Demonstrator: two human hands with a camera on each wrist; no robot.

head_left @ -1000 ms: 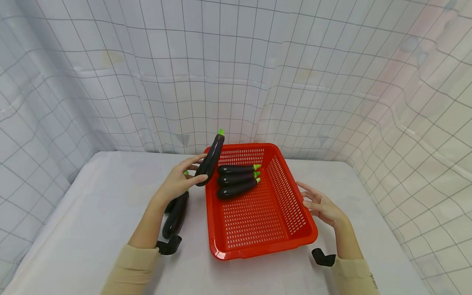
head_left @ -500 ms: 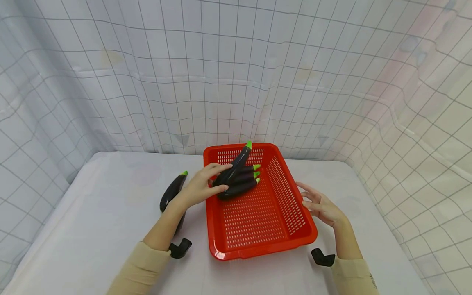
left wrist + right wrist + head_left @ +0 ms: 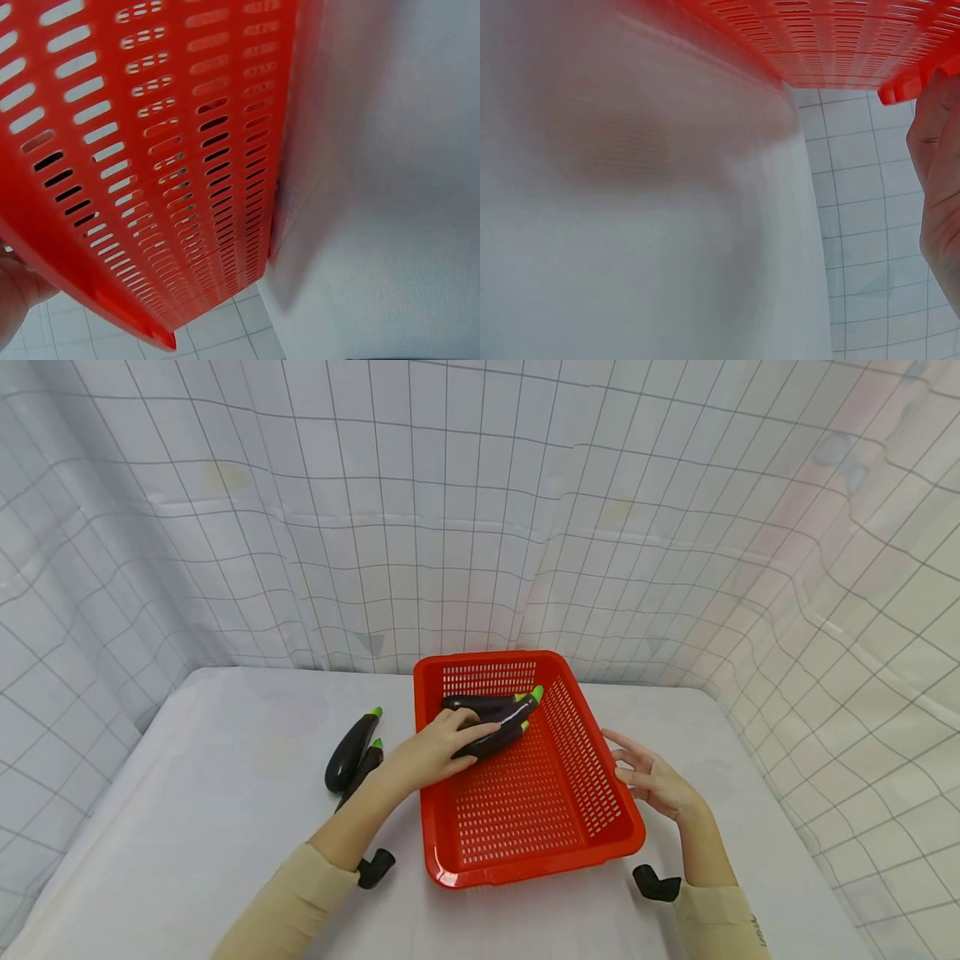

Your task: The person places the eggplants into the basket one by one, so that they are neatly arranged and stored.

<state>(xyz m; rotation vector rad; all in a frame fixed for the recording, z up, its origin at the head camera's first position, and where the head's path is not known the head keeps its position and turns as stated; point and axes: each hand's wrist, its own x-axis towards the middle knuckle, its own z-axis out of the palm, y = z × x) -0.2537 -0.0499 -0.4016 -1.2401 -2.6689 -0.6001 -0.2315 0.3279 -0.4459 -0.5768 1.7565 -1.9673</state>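
My left hand (image 3: 433,753) reaches over the left rim of a red plastic basket (image 3: 525,865) and holds a dark eggplant (image 3: 519,713) with a bright green stem. That eggplant lies low over other eggplants in the basket, one behind it (image 3: 480,702) and one in front (image 3: 501,742); the hand hides their left ends. In the left wrist view the slotted basket wall (image 3: 180,165) covers most of the held eggplant, and part of the hand (image 3: 19,292) shows at the edge. My right hand (image 3: 658,785) rests its relaxed fingers against the basket's right rim.
Two more eggplants lie on the white cloth left of the basket, one farther out (image 3: 349,755) and one (image 3: 367,767) partly behind the left forearm. A gridded white curtain (image 3: 480,527) hangs around the table's back and sides. Black wrist mounts (image 3: 657,885) sit below both hands.
The left hand has carried the eggplant from above the left rim rightward and down into the basket, turning it from steep to nearly crosswise. The right hand and basket have stayed put.
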